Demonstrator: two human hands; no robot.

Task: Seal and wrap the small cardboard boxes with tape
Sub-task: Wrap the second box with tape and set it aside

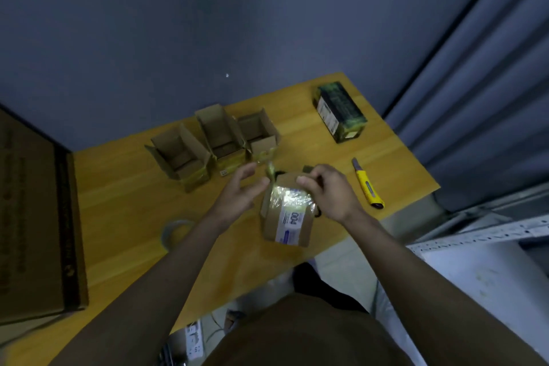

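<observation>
A small cardboard box [287,221] with a white "004" label stands near the front edge of the wooden table [124,205], its top shiny with clear tape. My right hand [328,190] presses its fingertips on the far top edge of that box. My left hand [240,189] hovers beside the box's left side, fingers spread, its thumb near a loose tape strip [270,171] rising from the box. A roll of clear tape [175,232] lies on the table left of my left forearm. Three small cardboard boxes [214,142] stand in a row behind, flaps up.
A yellow utility knife [367,184] lies right of my right hand. A dark green printed box [340,111] sits at the far right corner. A large flat brown carton [35,223] covers the table's left end. Metal shelving [490,235] stands to the right.
</observation>
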